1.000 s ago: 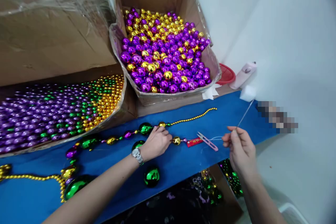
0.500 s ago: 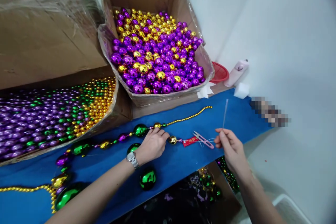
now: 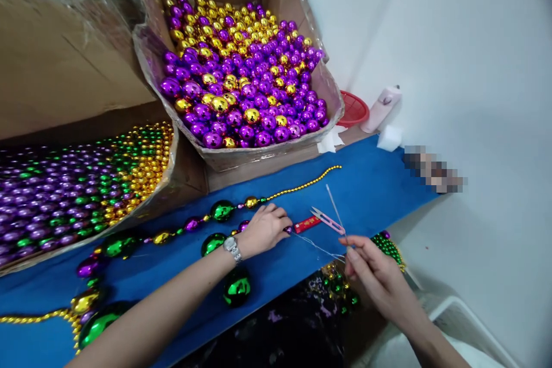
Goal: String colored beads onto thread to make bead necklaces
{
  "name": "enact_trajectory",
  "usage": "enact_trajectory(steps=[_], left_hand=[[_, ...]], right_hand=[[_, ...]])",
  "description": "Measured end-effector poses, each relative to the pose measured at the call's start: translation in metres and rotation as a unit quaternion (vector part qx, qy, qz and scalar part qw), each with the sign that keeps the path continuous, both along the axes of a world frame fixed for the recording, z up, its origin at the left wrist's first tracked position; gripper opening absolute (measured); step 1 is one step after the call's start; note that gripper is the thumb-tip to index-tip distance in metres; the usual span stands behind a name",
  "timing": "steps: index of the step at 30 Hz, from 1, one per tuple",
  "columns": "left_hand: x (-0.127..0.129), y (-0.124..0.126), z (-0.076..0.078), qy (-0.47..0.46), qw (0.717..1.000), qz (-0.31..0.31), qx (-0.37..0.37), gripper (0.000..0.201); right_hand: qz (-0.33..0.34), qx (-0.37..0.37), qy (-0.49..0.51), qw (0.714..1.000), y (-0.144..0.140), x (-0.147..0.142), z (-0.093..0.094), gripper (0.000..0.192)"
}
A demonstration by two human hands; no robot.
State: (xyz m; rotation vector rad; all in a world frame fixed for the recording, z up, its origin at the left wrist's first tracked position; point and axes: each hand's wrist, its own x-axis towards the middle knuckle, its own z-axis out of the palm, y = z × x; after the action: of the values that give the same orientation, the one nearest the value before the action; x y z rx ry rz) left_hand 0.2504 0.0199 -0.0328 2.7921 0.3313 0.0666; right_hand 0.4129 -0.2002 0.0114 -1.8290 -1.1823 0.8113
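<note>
My left hand (image 3: 268, 227), a watch at its wrist, is closed at the end of a bead string, its fingertips on a small purple bead (image 3: 288, 230). White thread (image 3: 317, 247) runs from there to my right hand (image 3: 374, 267). That hand pinches a thin, pale, needle-like stick (image 3: 333, 204), which points up and away. Just beyond the thread lie pink-handled thread snips (image 3: 330, 222) and a red printed packet (image 3: 307, 224). The necklace of big shiny beads, with a green bead (image 3: 222, 210) among them, bends across the blue cloth; my left forearm hides part of it.
A carton (image 3: 267, 156) of purple and gold beads stands at the back; another carton (image 3: 171, 155) holds smaller beads at left. A red basket (image 3: 354, 109), a pink bottle (image 3: 382, 108) and a white block (image 3: 390, 138) stand by the wall. Blue cloth (image 3: 366, 184) covers the table.
My left hand has shifted right along the string to the end bead. My right hand has come lower and nearer, and the stick now tilts left. The whole view has moved slightly.
</note>
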Motion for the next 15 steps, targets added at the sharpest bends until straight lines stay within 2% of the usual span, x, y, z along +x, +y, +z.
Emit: enact_trajectory(steps=[3, 6, 10, 15], left_hand=[[-0.005, 0.004, 0.002, -0.001, 0.999, -0.030, -0.028, 0.021], [-0.006, 0.005, 0.004, -0.012, 0.997, -0.041, -0.067, 0.023], [-0.005, 0.006, 0.003, -0.028, 0.993, -0.038, -0.105, 0.024], [-0.006, 0.007, 0.003, -0.036, 0.989, -0.033, -0.136, 0.024]], right_hand=[[0.027, -0.003, -0.122, 0.992, -0.008, 0.000, -0.015, 0.021], [0.049, 0.006, -0.238, 0.970, -0.013, 0.002, -0.035, 0.025], [0.102, -0.015, -0.281, 0.954, -0.018, 0.004, -0.051, 0.028], [0.108, -0.026, -0.304, 0.946, -0.018, 0.003, -0.055, 0.030]])
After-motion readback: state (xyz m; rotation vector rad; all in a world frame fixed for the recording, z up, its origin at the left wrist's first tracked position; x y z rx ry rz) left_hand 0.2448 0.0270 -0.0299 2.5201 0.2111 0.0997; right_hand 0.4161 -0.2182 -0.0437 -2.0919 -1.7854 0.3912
